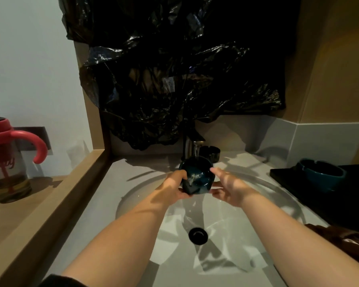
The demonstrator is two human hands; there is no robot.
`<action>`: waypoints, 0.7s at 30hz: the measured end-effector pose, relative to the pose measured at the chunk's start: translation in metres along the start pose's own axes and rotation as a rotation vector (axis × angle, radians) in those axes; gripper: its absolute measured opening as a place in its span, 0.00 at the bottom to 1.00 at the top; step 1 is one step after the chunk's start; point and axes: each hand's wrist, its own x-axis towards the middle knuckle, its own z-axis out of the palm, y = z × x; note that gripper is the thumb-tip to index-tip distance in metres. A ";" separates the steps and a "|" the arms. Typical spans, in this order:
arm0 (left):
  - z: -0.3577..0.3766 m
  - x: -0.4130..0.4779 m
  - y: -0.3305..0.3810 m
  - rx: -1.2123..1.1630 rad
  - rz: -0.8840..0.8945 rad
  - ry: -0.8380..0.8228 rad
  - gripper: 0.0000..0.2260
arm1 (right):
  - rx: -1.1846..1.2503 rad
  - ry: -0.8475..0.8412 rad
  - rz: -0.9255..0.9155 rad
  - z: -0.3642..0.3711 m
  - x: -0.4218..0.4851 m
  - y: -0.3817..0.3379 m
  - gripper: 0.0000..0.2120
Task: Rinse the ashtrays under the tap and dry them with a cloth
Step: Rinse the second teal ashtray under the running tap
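Head view, down onto sink (133,195)

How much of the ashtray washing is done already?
Nothing looks finished for sure. In hand: the left hand grips a dark teal round ashtray under the running metal tap, the right hand at its side. Left: drying it, plus maybe the black ashtray behind the tap and the teal ashtray on the black mat; I cannot tell if those are washed.
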 end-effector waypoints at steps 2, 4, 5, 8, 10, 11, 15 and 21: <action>-0.001 0.005 -0.004 -0.037 -0.004 -0.021 0.17 | -0.075 0.012 -0.073 0.001 0.002 0.002 0.17; -0.004 0.007 -0.008 -0.049 -0.023 -0.044 0.18 | -0.125 0.027 -0.143 0.004 0.003 0.003 0.19; -0.004 0.008 -0.008 -0.055 -0.037 -0.043 0.17 | -0.118 0.035 -0.167 0.006 0.002 0.002 0.18; -0.001 0.009 -0.006 -0.031 -0.060 -0.045 0.09 | -0.018 0.106 -0.123 0.010 0.003 -0.002 0.12; -0.001 0.011 -0.003 0.033 -0.089 -0.063 0.12 | 0.125 0.095 0.012 0.011 0.004 -0.001 0.12; -0.001 0.013 -0.002 0.076 -0.106 -0.052 0.14 | 0.217 0.056 0.088 0.011 0.003 0.002 0.12; -0.004 0.023 -0.006 0.187 -0.156 0.041 0.18 | 0.291 -0.073 0.243 0.007 -0.002 0.015 0.10; 0.000 0.020 -0.011 0.177 -0.165 -0.044 0.10 | -0.166 0.082 0.020 0.004 -0.002 0.001 0.13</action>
